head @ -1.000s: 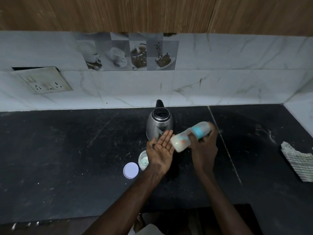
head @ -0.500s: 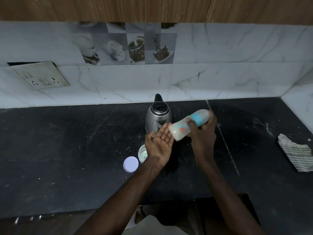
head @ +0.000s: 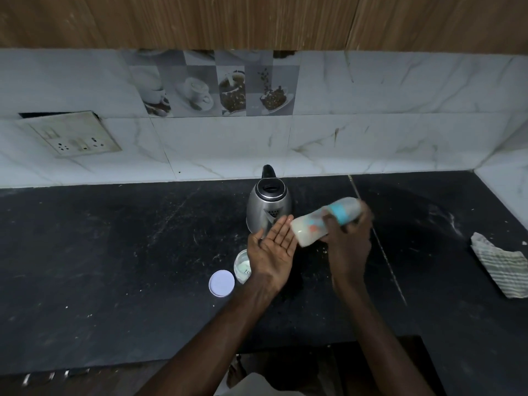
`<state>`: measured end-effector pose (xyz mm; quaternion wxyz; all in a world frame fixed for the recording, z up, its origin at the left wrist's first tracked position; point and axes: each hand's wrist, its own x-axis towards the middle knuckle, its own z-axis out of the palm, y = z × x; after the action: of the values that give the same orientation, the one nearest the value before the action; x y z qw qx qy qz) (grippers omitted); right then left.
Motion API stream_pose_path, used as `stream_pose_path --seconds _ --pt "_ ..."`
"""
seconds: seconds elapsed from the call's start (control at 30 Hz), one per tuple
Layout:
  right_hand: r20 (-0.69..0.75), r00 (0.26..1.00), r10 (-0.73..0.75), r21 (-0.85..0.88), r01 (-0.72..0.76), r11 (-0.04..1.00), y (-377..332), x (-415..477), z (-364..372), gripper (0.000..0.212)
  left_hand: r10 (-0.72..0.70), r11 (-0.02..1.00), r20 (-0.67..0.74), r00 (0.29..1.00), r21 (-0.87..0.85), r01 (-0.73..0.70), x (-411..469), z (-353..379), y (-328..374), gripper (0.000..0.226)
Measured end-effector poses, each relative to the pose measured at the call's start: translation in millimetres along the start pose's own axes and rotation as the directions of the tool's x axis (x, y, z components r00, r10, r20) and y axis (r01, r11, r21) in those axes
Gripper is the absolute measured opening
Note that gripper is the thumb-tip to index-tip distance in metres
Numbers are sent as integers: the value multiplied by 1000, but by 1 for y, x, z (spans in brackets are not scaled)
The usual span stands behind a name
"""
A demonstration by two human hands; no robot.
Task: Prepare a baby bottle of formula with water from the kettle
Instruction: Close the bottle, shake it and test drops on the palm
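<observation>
Head view: little change from half a second ago. The baby bottle (head: pixel 320 224) keeps its slant and the same grip. Its base sits a touch lower against the left hand (head: pixel 271 247), and its cap end is blurred. The whole scene sits slightly lower in the frame.

The kettle (head: pixel 267 210) stands upright near the back wall, just behind the left fingertips. A small open jar (head: pixel 241 265) sits partly hidden under the left wrist, with its round lid (head: pixel 221 282) flat just beside it on the left. The dark counter (head: pixel 114 252) runs wide and bare to the left. Its front edge crosses below the forearms and a side wall closes the far right. A striped cloth (head: pixel 500 270) lies well apart on the right, with bare counter between it and the hands.

The left hand is palm up with fingers straight and together. The right hand (head: pixel 350 241) curls its fingers round the bottle near the teal ring. The bottle is tilted, milky base down-left at the left fingers. I cannot tell whether it touches them.
</observation>
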<state>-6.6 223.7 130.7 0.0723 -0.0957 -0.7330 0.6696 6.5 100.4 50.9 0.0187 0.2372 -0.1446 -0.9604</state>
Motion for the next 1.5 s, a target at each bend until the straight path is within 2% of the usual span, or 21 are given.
stream_pose_path --seconds 0.03,0.07,0.13,0.17,0.27,0.3,0.37,0.4,0.43,0.5,0.53,0.63,0.73,0.77,0.83,0.87,0.97,1.07,1.17,1.3,1.5 --pt "-42 999 4 43 -2 999 1 2 1 65 6 1000 -4 1000 17 -6 1 0 1 62" --pt "-18 1000 5 25 -4 1000 -1 1 2 66 3 1000 -22 1000 18 -2 2 0 0 62" --pt "168 986 12 -103 6 995 3 0 2 66 -14 1000 -37 999 -22 13 2 -1 -2 61" --pt "186 982 17 -111 4 994 4 2 1 66 -18 1000 -32 999 -19 18 2 -2 -3 61" --pt "-38 999 4 42 -2 999 5 8 -6 67 0 1000 -36 999 17 1 3 -2 0 63" --pt "-30 1000 1 26 0 1000 5 7 -6 68 -2 1000 -35 999 11 2 2 -1 0 63" --pt "175 985 8 -108 11 994 9 0 -4 68 -13 1000 -45 999 -27 11 -1 -1 -2 62" --pt "226 974 15 -141 18 990 12 -2 -5 68 -15 1000 -48 999 -17 14 -2 -1 -3 61" --pt "186 983 12 -124 11 992 13 -2 -5 67 -13 1000 -46 999 -6 13 -3 0 -3 60" --pt "6 1000 20 -9 -20 1000 12 0 -7 66 0 1000 -37 999 6 0 -3 1 -3 61" --pt "7 1000 25 3 -25 1000 11 1 -6 66 -3 1000 -40 999 -3 2 -3 1 -3 62" --pt "264 964 45 -140 -8 990 15 -6 -1 65 -26 999 -36 999 -39 25 -6 1 -7 61" --pt "86 996 10 -81 -3 997 14 1 -3 59 4 1000 -23 1000 -22 -5 -3 1 -7 63" --pt "103 995 15 -87 -6 996 12 3 -3 56 5 1000 -18 1000 -31 -5 -2 1 -7 62" --pt "244 969 32 -157 7 988 10 4 -1 55 -13 998 -18 1000 -66 11 -4 1 -8 61" --pt "243 970 26 -163 14 987 10 4 0 55 -15 998 -12 1000 -58 14 -5 1 -8 61" --pt "10 999 -31 -65 32 997 4 9 -1 57 2 1000 -18 1000 -16 -2 -5 -1 -6 62" --pt "120 993 -1 -92 12 996 3 6 2 62 2 999 -26 1000 -40 -3 -5 -4 -5 62" --pt "-3 1000 -16 -26 15 1000 5 4 1 61 7 1000 -42 999 -1 -7 -5 -4 -1 63" --pt "167 986 -5 -103 23 994 10 -2 5 60 6 1000 -34 999 -28 -7 -8 -3 1 62" --pt "227 974 2 -81 17 997 16 0 -2 72 -52 998 24 998 30 51 -16 5 3 62"
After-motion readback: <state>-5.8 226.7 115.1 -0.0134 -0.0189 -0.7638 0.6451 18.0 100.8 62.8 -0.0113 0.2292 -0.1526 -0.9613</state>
